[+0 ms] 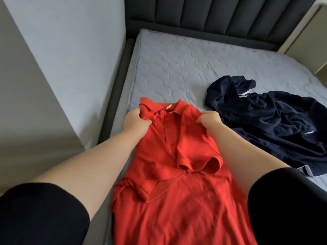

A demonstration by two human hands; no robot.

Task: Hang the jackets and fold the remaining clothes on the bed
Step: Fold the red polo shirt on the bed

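Gripping a red cotton polo shirt (169,156) by both shoulders over the bed.
Left hand (135,121) and right hand (210,121) each clutch fabric beside the collar, centre frame; a crumpled navy garment (269,121) lies right on the grey quilted mattress (177,64).

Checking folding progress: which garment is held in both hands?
The red polo shirt, gripped near its collar by the left hand and right hand; the dark navy garment lies untouched.
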